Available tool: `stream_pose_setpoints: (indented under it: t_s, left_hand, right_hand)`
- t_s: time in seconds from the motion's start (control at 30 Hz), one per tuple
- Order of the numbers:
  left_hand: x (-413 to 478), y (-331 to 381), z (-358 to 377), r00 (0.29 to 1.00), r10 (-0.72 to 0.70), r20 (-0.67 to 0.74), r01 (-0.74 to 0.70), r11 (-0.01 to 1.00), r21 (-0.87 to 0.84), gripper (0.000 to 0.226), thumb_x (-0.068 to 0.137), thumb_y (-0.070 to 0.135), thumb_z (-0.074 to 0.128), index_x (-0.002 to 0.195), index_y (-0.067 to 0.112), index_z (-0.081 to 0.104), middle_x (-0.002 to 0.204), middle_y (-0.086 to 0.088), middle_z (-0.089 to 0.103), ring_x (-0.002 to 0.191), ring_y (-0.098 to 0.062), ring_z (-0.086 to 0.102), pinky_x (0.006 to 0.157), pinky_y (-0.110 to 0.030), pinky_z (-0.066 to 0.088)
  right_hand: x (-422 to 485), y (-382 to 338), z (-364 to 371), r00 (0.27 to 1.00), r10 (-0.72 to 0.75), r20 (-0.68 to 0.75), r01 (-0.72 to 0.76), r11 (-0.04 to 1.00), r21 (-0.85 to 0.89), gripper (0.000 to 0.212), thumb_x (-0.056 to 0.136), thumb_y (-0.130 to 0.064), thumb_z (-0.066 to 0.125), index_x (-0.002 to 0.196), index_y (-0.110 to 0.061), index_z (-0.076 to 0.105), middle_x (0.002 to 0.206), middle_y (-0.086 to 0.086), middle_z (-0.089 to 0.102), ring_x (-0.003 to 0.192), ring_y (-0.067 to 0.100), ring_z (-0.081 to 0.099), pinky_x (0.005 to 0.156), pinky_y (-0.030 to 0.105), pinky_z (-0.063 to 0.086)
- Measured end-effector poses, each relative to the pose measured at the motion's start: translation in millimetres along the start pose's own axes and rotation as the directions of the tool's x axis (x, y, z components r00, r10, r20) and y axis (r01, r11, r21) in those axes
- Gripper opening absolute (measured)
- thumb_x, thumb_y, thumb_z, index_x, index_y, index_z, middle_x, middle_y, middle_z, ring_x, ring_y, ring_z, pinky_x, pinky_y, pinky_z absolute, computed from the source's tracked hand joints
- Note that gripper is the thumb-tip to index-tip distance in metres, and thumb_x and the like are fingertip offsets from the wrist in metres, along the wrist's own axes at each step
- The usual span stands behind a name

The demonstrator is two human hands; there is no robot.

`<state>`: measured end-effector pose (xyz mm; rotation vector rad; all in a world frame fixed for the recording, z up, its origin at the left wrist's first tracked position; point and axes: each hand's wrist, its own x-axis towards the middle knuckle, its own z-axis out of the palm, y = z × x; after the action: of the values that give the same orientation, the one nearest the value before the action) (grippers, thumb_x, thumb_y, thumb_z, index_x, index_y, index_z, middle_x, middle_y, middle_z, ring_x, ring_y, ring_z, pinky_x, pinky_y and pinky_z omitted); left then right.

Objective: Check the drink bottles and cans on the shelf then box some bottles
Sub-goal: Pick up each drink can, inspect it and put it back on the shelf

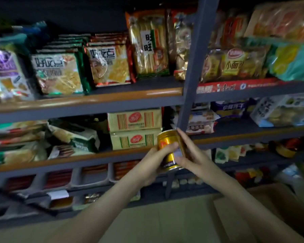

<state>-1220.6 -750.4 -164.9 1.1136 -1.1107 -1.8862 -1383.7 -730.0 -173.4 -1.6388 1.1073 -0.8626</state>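
At center frame, left hand [152, 159] and right hand [191, 155] clasp 1 tilted gold can [168, 148] before the snack shelf [88, 99], apparently for inspection.

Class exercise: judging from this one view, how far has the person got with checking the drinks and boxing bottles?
Done: nothing can be confirmed; no packed bottles are visible. In hand: a gold can is held off the shelf by the left hand and right hand, apparently being inspected. Left: boxing; a cardboard box sits at lower right, its contents not visible.
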Motion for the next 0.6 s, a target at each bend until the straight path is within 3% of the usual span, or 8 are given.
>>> stream_pose_setpoints:
  t_s: [0.1, 0.17, 0.27, 0.33, 0.4, 0.47, 0.6]
  left_hand:
    - [-4.1, -8.8, -7.2, 0.989, -0.146, 0.018, 0.147, 0.982, -0.114, 0.048, 0.086, 0.041, 0.063, 0.127, 0.017, 0.059, 0.118, -0.009, 0.069, 0.11, -0.025, 0.065, 0.098, -0.043, 0.051]
    - [-7.2, -8.6, -10.4, 0.98, -0.199, -0.017, 0.193, 0.967, -0.164, 0.045, 0.089, 0.044, 0.061, 0.124, 0.016, 0.062, 0.111, -0.009, 0.071, 0.101, -0.023, 0.069, 0.087, -0.039, 0.055]
    - [-9.5, -6.3, -14.8, 0.957, -0.285, -0.055, 0.253, 0.913, -0.319, 0.044, 0.083, 0.045, 0.065, 0.109, 0.01, 0.066, 0.09, -0.01, 0.073, 0.078, -0.021, 0.071, 0.069, -0.035, 0.059]
    - [-12.1, -3.7, -19.3, 0.94, -0.341, -0.02, 0.311, 0.879, -0.362, 0.048, 0.075, 0.047, 0.067, 0.099, 0.005, 0.069, 0.089, -0.013, 0.071, 0.076, -0.025, 0.07, 0.074, -0.039, 0.059]
    - [-14.6, -2.5, -22.6, 0.933, -0.359, 0.02, 0.345, 0.877, -0.334, 0.049, 0.073, 0.048, 0.065, 0.091, 0.003, 0.073, 0.092, -0.015, 0.071, 0.079, -0.026, 0.07, 0.081, -0.039, 0.056]
    - [-15.3, -4.7, -23.7, 0.941, -0.337, 0.038, 0.336, 0.907, -0.254, 0.052, 0.076, 0.05, 0.061, 0.104, 0.007, 0.071, 0.1, -0.013, 0.071, 0.086, -0.024, 0.069, 0.083, -0.037, 0.054]
    - [-14.0, -8.0, -20.8, 0.949, -0.316, 0.005, 0.315, 0.943, -0.106, 0.069, 0.082, 0.066, 0.046, 0.128, 0.015, 0.057, 0.124, -0.01, 0.066, 0.113, -0.022, 0.061, 0.097, -0.036, 0.048]
  right_hand:
    - [3.5, 11.0, 11.5, 0.995, 0.061, 0.078, -0.067, 0.995, 0.077, 0.087, 0.069, -0.072, 0.064, 0.139, -0.059, 0.015, 0.145, -0.039, 0.027, 0.136, -0.005, 0.033, 0.112, 0.036, 0.037]
    - [3.8, 14.2, 15.0, 0.987, 0.066, 0.147, -0.077, 0.995, 0.07, 0.089, 0.068, -0.068, 0.071, 0.135, -0.062, 0.013, 0.135, -0.05, 0.029, 0.132, -0.01, 0.036, 0.11, 0.028, 0.038]
    - [2.7, 20.8, 15.2, 0.976, 0.006, 0.216, 0.021, 0.992, -0.125, 0.11, 0.071, -0.044, 0.081, 0.143, -0.058, -0.001, 0.151, -0.035, 0.014, 0.14, -0.008, 0.021, 0.115, 0.027, 0.03]
    - [5.2, 26.1, 13.1, 0.974, -0.08, 0.213, 0.146, 0.938, -0.315, 0.115, 0.071, -0.037, 0.084, 0.143, -0.059, -0.004, 0.156, -0.027, -0.004, 0.146, -0.002, 0.004, 0.119, 0.035, 0.021]
    - [9.7, 31.5, 11.7, 0.955, -0.2, 0.221, 0.276, 0.875, -0.399, 0.113, 0.071, -0.034, 0.085, 0.144, -0.056, 0.0, 0.157, -0.024, -0.01, 0.148, 0.003, -0.003, 0.119, 0.038, 0.019]
    - [13.0, 35.3, 12.5, 0.933, -0.285, 0.221, 0.352, 0.853, -0.385, 0.105, 0.075, -0.03, 0.083, 0.146, -0.05, 0.008, 0.158, -0.021, -0.008, 0.149, 0.008, -0.002, 0.118, 0.036, 0.02]
    - [17.6, 36.9, 14.7, 0.927, -0.333, 0.172, 0.372, 0.878, -0.301, 0.089, 0.076, -0.028, 0.082, 0.143, -0.039, 0.024, 0.157, -0.022, 0.009, 0.149, 0.007, 0.004, 0.118, 0.02, 0.016]
